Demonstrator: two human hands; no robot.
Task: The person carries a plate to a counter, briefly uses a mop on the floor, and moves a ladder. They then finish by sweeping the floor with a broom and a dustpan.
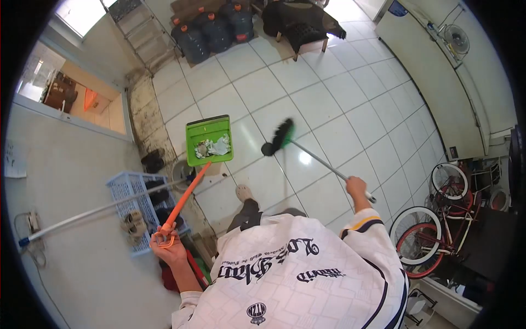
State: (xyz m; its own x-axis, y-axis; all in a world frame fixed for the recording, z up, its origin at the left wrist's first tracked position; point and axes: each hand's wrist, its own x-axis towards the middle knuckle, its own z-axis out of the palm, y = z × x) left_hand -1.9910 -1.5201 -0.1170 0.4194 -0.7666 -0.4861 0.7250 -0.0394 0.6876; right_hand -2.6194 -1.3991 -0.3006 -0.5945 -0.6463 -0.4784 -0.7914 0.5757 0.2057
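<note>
My left hand (169, 247) is closed round the looped end of the orange handle (187, 196) of a green dustpan (209, 141). Crumpled white and grey litter (213, 146) lies inside the pan. On the right, my right hand (356, 186) grips the metal stick (323, 163) of a broom near its end. The broom's black and green bristle head (283, 135) is to the right of the dustpan, apart from it, over the white tiles. A small dark speck (224, 175) lies below the pan.
A blue crate rack (129, 205) with shoes and a metal pole (104, 207) stand at left. Water bottles (219, 30) and a covered low seat (301, 27) are at the back. Bicycles (424, 236) lean at right. A bare foot (245, 192) is on the tiles (334, 109).
</note>
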